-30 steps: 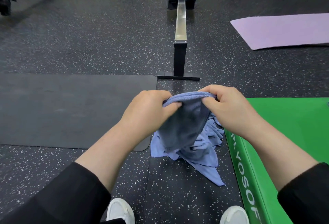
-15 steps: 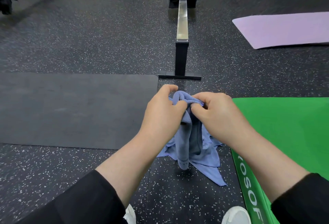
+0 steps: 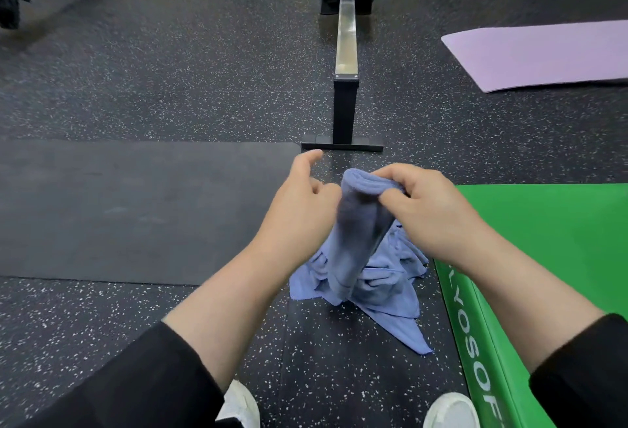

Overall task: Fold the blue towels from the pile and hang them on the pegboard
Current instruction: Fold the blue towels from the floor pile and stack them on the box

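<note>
Here, going from the left, a black floor mat (image 3: 136, 210) lies flat on the speckled rubber floor (image 3: 102, 319). The left hand (image 3: 302, 203) hangs loosely open beside the blue towel (image 3: 356, 223), thumb raised; contact is unclear. The right hand (image 3: 428, 210) pinches the towel's folded top, so it hangs down over the pile of blue towels (image 3: 384, 288) on the floor. On the green plyo box (image 3: 550, 257), white letters read "LYOSOF", cut off at both ends.

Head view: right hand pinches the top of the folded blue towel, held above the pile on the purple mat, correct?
Not quite. In the head view the right hand does pinch the folded blue towel, but the pile lies on the speckled floor; the purple mat is farther off.
</note>
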Available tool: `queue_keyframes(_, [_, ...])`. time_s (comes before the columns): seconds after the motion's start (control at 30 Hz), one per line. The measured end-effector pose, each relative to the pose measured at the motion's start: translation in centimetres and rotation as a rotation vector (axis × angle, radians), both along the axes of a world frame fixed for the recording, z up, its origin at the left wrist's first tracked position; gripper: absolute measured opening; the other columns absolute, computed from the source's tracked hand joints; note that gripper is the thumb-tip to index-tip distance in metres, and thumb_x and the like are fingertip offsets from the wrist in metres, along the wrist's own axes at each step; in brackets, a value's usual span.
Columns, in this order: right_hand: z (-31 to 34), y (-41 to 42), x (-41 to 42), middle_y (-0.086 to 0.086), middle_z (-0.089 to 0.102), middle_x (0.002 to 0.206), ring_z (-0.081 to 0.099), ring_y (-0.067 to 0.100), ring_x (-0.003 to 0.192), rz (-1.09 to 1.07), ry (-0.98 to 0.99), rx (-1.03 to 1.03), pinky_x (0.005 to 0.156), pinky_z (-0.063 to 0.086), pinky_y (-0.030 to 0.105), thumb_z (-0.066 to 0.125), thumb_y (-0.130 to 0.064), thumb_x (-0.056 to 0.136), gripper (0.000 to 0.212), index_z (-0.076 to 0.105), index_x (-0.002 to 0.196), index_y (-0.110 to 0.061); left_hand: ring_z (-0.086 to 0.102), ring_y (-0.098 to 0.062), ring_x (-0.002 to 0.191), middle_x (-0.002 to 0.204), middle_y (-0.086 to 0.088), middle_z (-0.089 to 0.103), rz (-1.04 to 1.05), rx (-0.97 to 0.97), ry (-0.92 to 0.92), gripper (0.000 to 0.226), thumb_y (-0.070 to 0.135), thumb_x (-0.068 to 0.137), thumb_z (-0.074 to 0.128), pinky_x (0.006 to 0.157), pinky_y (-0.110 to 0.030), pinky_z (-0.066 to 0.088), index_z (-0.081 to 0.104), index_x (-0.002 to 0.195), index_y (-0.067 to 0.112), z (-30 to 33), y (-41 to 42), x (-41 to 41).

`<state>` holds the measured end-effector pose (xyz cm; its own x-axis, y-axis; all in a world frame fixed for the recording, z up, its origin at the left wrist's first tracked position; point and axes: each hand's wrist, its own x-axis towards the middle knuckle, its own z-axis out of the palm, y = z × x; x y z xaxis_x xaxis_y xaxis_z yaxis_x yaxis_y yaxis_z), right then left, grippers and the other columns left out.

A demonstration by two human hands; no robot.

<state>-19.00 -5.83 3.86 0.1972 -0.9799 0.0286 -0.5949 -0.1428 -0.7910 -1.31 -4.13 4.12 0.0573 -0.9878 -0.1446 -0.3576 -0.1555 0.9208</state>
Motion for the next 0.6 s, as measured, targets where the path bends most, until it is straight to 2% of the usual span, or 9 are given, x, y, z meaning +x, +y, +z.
queue_keyframes(0.07, [0.4, -0.2, -0.3, -0.019, 0.072, 0.078, 0.057, -0.003, 0.068, 0.006, -0.11, 0.028, 0.068, 0.044, 0.025, 0.053, -0.005, 0.092, 0.03, 0.074, 0.097, -0.027, 0.063, -0.002, 0.096, 0.105, 0.018, 0.064, -0.132, 0.04, -0.092, 0.046, 0.025, 0.089, 0.063, 0.084, -0.025, 0.051, 0.054, 0.133, 0.038, -0.1, 0.0, 0.7])
queue_keyframes(0.1, [0.6, -0.2, -0.4, -0.021, 0.071, 0.076, 0.058, -0.004, 0.066, 0.012, -0.172, 0.052, 0.068, 0.042, 0.024, 0.052, -0.003, 0.092, 0.031, 0.074, 0.099, -0.024, 0.063, 0.001, 0.104, 0.109, 0.021, 0.067, -0.198, 0.076, -0.092, 0.04, 0.033, 0.085, 0.069, 0.093, -0.028, 0.051, 0.061, 0.124, 0.038, -0.2, 0.1, 0.8])
queue_keyframes(0.17, [1.2, -0.1, -0.6, -0.021, 0.07, 0.077, 0.058, -0.005, 0.066, 0.023, -0.256, 0.085, 0.068, 0.041, 0.022, 0.053, -0.003, 0.091, 0.029, 0.073, 0.101, -0.022, 0.067, -0.007, 0.104, 0.104, 0.007, 0.074, -0.261, 0.097, -0.077, 0.036, 0.047, 0.077, 0.071, 0.099, -0.048, 0.052, 0.07, 0.107, 0.027, -0.5, 0.3, 0.7])
queue_keyframes(0.23, [1.9, 0.0, -0.8, -0.015, 0.075, 0.092, 0.065, -0.001, 0.08, 0.064, -0.279, 0.089, 0.077, 0.048, 0.025, 0.061, -0.01, 0.089, 0.024, 0.071, 0.106, -0.023, 0.069, -0.024, 0.095, 0.104, -0.01, 0.073, -0.271, 0.054, -0.068, 0.045, 0.052, 0.075, 0.069, 0.096, -0.06, 0.05, 0.07, 0.1, 0.015, -0.9, 0.5, 0.7])
queue_keyframes(0.3, [2.4, 0.3, -1.0, -0.01, 0.075, 0.098, 0.066, 0.001, 0.087, 0.109, -0.21, 0.068, 0.083, 0.051, 0.024, 0.071, -0.012, 0.088, 0.025, 0.07, 0.11, -0.023, 0.067, -0.034, 0.101, 0.105, -0.015, 0.071, -0.286, 0.026, -0.056, 0.046, 0.05, 0.076, 0.069, 0.096, -0.062, 0.049, 0.069, 0.1, 0.012, -1.0, 0.6, 0.6])
queue_keyframes(0.4, [2.8, 0.5, -0.8, -0.01, 0.075, 0.093, 0.062, -0.003, 0.08, 0.094, -0.118, -0.024, 0.081, 0.049, 0.024, 0.073, -0.011, 0.089, 0.018, 0.072, 0.104, -0.022, 0.069, -0.029, 0.104, 0.109, -0.013, 0.073, -0.309, 0.04, 0.056, 0.034, 0.037, 0.082, 0.073, 0.099, -0.057, 0.048, 0.069, 0.105, 0.013, -1.2, 0.8, 0.9])
queue_keyframes(0.47, [3.1, 0.7, -0.8, -0.008, 0.076, 0.095, 0.063, -0.003, 0.083, 0.11, -0.193, -0.016, 0.082, 0.049, 0.021, 0.068, -0.008, 0.092, 0.016, 0.072, 0.101, -0.021, 0.067, -0.029, 0.112, 0.112, -0.01, 0.074, -0.344, 0.07, 0.099, 0.032, 0.034, 0.083, 0.075, 0.102, -0.058, 0.048, 0.07, 0.109, 0.015, -1.1, 1.1, 1.0])
queue_keyframes(0.6, [3.6, 0.6, -1.6, -0.007, 0.074, 0.092, 0.062, 0.005, 0.083, 0.049, -0.378, 0.01, 0.08, 0.05, 0.03, 0.062, -0.006, 0.096, 0.02, 0.073, 0.098, -0.023, 0.067, -0.023, 0.116, 0.113, -0.003, 0.075, -0.434, 0.152, 0.092, 0.035, 0.039, 0.081, 0.076, 0.104, -0.055, 0.048, 0.071, 0.108, 0.018, -1.7, 1.6, 1.3])
